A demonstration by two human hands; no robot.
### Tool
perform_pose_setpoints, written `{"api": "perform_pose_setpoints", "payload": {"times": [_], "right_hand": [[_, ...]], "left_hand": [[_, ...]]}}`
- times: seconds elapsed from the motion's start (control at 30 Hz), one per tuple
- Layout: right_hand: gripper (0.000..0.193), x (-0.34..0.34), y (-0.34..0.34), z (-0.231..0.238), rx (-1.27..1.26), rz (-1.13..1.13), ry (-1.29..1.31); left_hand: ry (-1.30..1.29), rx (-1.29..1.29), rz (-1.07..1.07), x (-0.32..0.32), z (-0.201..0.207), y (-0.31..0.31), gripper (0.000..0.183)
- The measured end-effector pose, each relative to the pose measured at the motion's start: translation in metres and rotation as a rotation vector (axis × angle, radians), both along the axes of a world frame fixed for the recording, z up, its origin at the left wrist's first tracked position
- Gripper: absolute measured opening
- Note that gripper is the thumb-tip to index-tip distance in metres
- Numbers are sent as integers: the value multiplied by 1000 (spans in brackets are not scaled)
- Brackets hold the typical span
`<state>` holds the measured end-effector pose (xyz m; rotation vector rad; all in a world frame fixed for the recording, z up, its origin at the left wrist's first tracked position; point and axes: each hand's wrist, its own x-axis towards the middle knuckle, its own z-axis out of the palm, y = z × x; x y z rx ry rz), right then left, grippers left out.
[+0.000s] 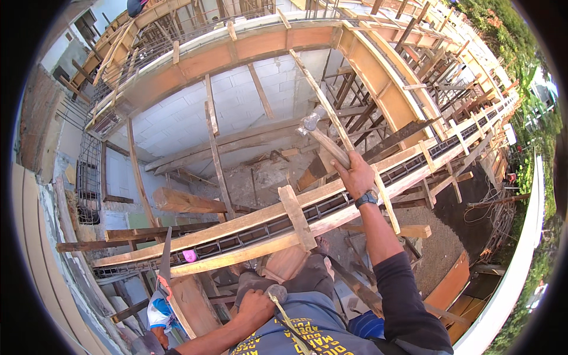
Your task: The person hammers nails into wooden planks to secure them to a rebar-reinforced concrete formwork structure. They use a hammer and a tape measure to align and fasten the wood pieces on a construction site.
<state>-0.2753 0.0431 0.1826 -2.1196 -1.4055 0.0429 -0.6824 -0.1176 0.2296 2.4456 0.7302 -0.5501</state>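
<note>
My right hand grips the wooden handle of a hammer, raised over the far side of a long beam form. Its metal head points up and away to the left. The form has two timber side boards with a steel reinforcement cage between them. A short wooden cleat lies across both boards, left of my right arm. My left hand is closed at my waist, beside a rounded grey thing with a yellowish strap. What its fingers hold is hidden.
A small pink object sits on the form's left part. At lower left, a saw blade sticks up near another person in blue and white. Timber props and a curved plywood form stand beyond. Ground lies well below.
</note>
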Motion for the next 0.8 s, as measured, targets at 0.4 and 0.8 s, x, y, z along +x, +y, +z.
{"api": "perform_pose_setpoints", "payload": {"times": [0.4, 0.8], "right_hand": [[56, 78, -182, -236, -674, -510, 290], [50, 109, -171, -397, -432, -451, 155]], "left_hand": [[-151, -51, -109, -102, -190, -103, 10], [365, -507, 57, -31, -141, -123, 13]]}}
